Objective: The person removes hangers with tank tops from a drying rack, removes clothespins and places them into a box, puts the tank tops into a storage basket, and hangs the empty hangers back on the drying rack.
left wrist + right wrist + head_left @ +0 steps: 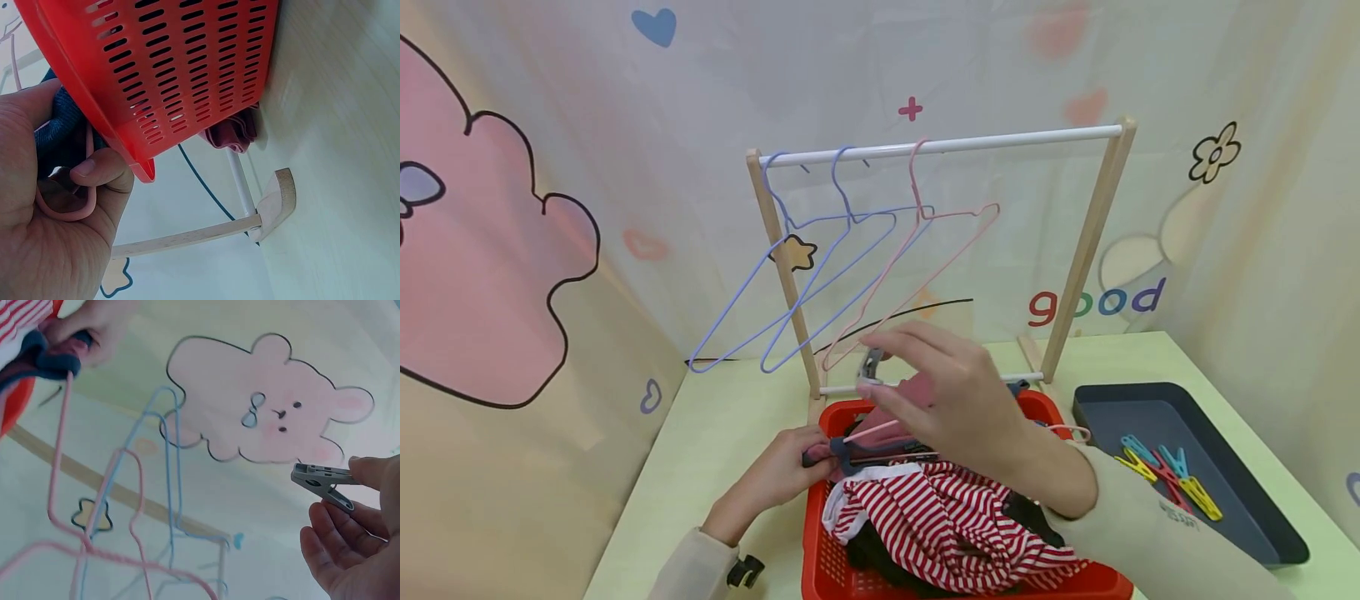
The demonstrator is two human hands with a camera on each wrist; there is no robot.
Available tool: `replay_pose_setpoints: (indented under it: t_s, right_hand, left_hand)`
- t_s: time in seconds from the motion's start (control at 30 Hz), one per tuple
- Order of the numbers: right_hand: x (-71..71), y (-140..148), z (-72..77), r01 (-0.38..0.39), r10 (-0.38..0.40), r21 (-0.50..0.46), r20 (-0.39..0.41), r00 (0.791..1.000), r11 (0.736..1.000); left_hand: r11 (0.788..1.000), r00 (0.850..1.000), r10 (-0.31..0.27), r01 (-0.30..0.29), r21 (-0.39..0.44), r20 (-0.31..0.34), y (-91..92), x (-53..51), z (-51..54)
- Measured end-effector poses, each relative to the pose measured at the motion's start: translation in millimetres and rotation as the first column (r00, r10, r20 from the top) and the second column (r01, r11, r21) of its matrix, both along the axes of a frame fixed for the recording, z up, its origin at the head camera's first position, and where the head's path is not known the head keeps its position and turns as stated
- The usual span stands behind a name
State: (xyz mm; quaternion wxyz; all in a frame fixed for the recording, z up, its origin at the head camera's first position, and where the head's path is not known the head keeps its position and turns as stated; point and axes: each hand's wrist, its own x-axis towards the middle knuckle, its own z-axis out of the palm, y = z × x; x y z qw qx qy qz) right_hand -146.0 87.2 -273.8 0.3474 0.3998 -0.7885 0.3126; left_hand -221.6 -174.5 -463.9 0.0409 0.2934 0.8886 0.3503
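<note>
My left hand grips one end of a pink hanger together with dark blue cloth at the left side of the red basket. That hanger's hook shows beyond my right forearm. In the right wrist view its pink wire runs out from the cloth. Above the basket, my right hand pinches a grey clothespin between thumb and fingers, apart from the cloth. A red-and-white striped garment lies in the basket. My right hand and forearm hide part of the garments.
Two blue hangers and a pink hanger hang from the white rail of a wooden-sided rack behind the basket. At the right, a dark tray holds several coloured clothespins. A black clip is by my left sleeve.
</note>
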Motion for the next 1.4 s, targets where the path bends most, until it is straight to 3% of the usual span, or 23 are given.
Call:
replay_pose_setpoints:
  t_s: [0.2, 0.37, 0.47, 0.67, 0.87, 0.97, 1.07, 1.17, 1.3, 1.4]
  right_hand:
    - [2.2, 44, 13.7, 0.031, -0.037, -0.105, -0.056, 0.998, 0.994]
    - [2.0, 86, 11.7, 0.183, -0.186, -0.146, -0.010, 0.982, 0.972]
    - [-0.4, 110, 2.5, 0.290, -0.288, -0.160, 0.034, 0.957, 0.944]
    - [-21.6, 162, -35.2, 0.502, -0.493, -0.068, 0.120, 0.862, 0.862]
    - [-51.9, 215, -83.0, 0.588, -0.601, 0.130, 0.244, 0.761, 0.798]
    - [-62.4, 235, -103.3, 0.565, -0.636, 0.291, 0.326, 0.700, 0.772]
    - [-72.2, 248, -123.8, 0.482, -0.652, 0.447, 0.420, 0.631, 0.754]
    - [-80.7, 254, -142.5, 0.396, -0.655, 0.531, 0.502, 0.565, 0.749]
    - [-89.3, 258, -162.4, 0.344, -0.667, 0.582, 0.546, 0.506, 0.737]
    - [-94.3, 260, -174.4, 0.322, -0.682, 0.611, 0.558, 0.473, 0.723]
  left_hand:
    - [1.000, 1.000, 0.009, -0.009, 0.000, 0.013, 1.0, 1.7, 0.9]
    - [1.000, 1.000, 0.011, -0.011, 0.001, 0.001, 0.6, 2.2, 2.5]
    - [1.000, 1.000, 0.010, -0.010, 0.003, -0.003, 0.4, 1.9, 3.6]
    - [1.000, 1.000, 0.006, -0.006, 0.003, 0.004, 0.3, 1.2, 3.9]
    - [1.000, 1.000, 0.013, -0.013, -0.001, 0.019, 0.1, 2.0, 3.0]
    - [1.000, 1.000, 0.010, -0.010, 0.000, 0.016, 0.2, 2.5, 2.4]
    - [1.000, 1.000, 0.008, -0.008, 0.003, 0.009, 0.2, 2.9, 2.1]
    - [1.000, 1.000, 0.009, -0.009, 0.007, 0.002, 0.1, 3.2, 2.2]
    - [1.000, 1.000, 0.009, -0.009, 0.010, 0.007, 0.5, 3.5, 1.6]
    - [1.000, 1.000, 0.010, -0.010, 0.009, 0.013, 1.0, 3.6, 0.7]
